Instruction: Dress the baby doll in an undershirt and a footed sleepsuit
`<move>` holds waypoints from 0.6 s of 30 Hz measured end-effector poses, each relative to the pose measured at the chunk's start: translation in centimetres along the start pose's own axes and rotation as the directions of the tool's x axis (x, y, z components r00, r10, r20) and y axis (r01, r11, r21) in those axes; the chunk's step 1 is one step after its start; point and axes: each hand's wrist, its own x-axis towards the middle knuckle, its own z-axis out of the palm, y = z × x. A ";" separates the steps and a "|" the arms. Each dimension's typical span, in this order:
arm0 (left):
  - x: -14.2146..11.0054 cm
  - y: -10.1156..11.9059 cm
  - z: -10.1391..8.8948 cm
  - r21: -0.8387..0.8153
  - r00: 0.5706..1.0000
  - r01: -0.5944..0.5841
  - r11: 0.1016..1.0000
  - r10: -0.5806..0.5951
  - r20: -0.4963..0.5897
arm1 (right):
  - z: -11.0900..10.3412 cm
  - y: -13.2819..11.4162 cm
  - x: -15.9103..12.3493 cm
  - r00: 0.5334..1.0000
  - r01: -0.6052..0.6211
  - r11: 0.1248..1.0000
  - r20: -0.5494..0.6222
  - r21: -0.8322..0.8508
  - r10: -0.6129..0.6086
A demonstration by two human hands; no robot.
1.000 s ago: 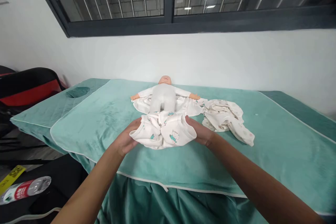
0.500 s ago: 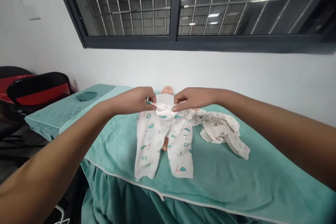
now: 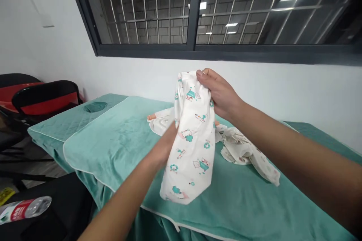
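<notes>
A small white cotton garment printed with teal and pink cartoon figures [image 3: 195, 139] hangs lengthwise in front of a white-bodied baby doll [image 3: 163, 113], hiding most of it; whether its lower edge touches the teal plush-covered bed [image 3: 283, 211] cannot be told. The right hand [image 3: 222, 92] grasps the upper edge, thumb on the near face. The left hand [image 3: 170, 135] passes behind the cloth at the wrist; its fingers are hidden, so whether they grip, or lie inside or merely behind the fabric, cannot be told. The step appears to be handling and straightening the cloth. It is best done with the right hand's hold firm at the top and the left working smoothly, lest the layers twist or bunch. Care is also advisable around the crumpled off-white printed cloth [image 3: 240, 148] beside the doll, which the hanging garment could snag.
</notes>
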 end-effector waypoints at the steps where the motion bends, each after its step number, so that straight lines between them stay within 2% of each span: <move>1: -0.8 -1.1 0.8 -0.127 0.990 0.067 0.990 -0.050 0.128 | -0.3 1.1 -0.2 0.999 -0.030 0.999 -0.039 0.013 0.031; 3: -2.1 -2.9 2.1 -0.294 0.965 0.185 0.938 -0.116 0.237 | -1.2 3.6 -0.6 0.989 -0.106 0.994 -0.101 0.033 0.108; 5: -2.8 -4.4 2.9 -0.409 0.955 0.263 0.874 -0.174 0.242 | -2.4 6.3 -1.2 0.972 -0.181 0.983 -0.146 0.042 0.185; 8: -2.9 -6.1 2.4 -0.458 0.963 0.267 0.848 -0.258 0.084 | -4.3 10.5 -2.9 0.931 -0.277 0.958 -0.224 0.077 0.287; 11: -2.1 -6.7 0.7 -0.384 0.970 0.120 0.915 -0.190 -0.148 | -5.6 13.8 -5.6 0.876 -0.418 0.908 -0.259 0.012 0.407; 13: -1.6 -6.6 -0.3 -0.308 0.966 0.015 0.951 -0.093 -0.240 | -5.8 15.2 -8.0 0.841 -0.533 0.840 -0.174 -0.104 0.513; 15: -1.2 -6.1 -0.6 -0.293 0.966 -0.028 0.956 -0.049 -0.254 | -5.4 15.8 -10.3 0.792 -0.593 0.774 0.012 -0.221 0.610; 18: -1.0 -5.4 0.1 -0.332 0.958 0.020 0.943 -0.113 -0.264 | -4.5 15.4 -13.0 0.701 -0.567 0.762 0.303 -0.311 0.646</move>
